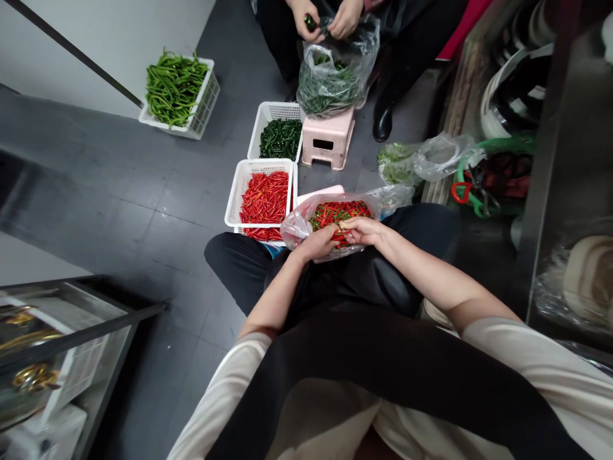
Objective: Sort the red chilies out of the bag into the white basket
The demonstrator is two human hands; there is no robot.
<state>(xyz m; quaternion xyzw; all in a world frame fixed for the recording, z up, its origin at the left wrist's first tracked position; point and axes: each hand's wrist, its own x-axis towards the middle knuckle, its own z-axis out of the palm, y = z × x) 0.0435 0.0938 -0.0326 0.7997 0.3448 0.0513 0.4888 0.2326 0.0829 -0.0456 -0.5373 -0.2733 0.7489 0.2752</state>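
Observation:
A clear plastic bag of red chili peppers with green stems lies open at my lap. Over its near side, my left hand is closed, with red chilies at its fingertips. My right hand pinches at the stem end of a red chili, close to the left fingertips. How many chilies the fingers hold is hidden. Just left of the bag, a white basket holds red chilies without visible stems, stacked over another basket of red chilies.
Beyond stands a white basket of dark green chilies. Across from me, a person's hands work above a bag of green chilies on a pink stool. Long green peppers fill a basket at far left. Red-handled scissors lie at right.

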